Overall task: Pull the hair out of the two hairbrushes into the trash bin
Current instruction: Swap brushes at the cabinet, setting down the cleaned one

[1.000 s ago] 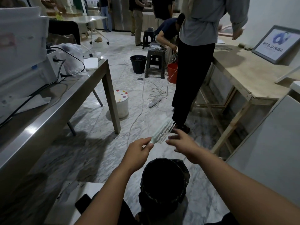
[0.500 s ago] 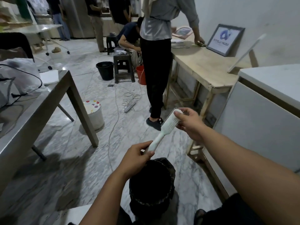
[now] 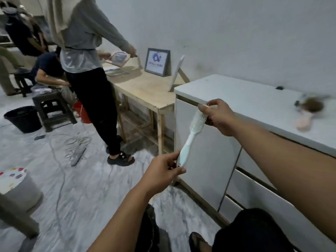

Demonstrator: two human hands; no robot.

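Note:
A pale blue-white hairbrush (image 3: 190, 139) is held up in front of the white cabinet, tilted with its head up and to the right. My left hand (image 3: 164, 172) grips the end of its handle. My right hand (image 3: 219, 116) is closed on the bristled head. A second, pink hairbrush (image 3: 305, 119) lies on the white cabinet top (image 3: 236, 100) at the right, its head matted with brown hair; it is blurred. The black-lined trash bin (image 3: 151, 231) stands low between my arms, mostly hidden by my left forearm.
A person in black trousers (image 3: 94, 99) stands by a wooden table (image 3: 147, 91) bearing a framed sign (image 3: 157, 61). A power strip and cables (image 3: 77, 151) lie on the marble floor. A black bucket (image 3: 22, 118), a stool (image 3: 52, 110) and a white bin (image 3: 18, 188) stand at the left.
The view has swung to the right, bringing the white cabinet and the pink brush into sight. Both hands have carried the pale brush up and right, away from over the bin.

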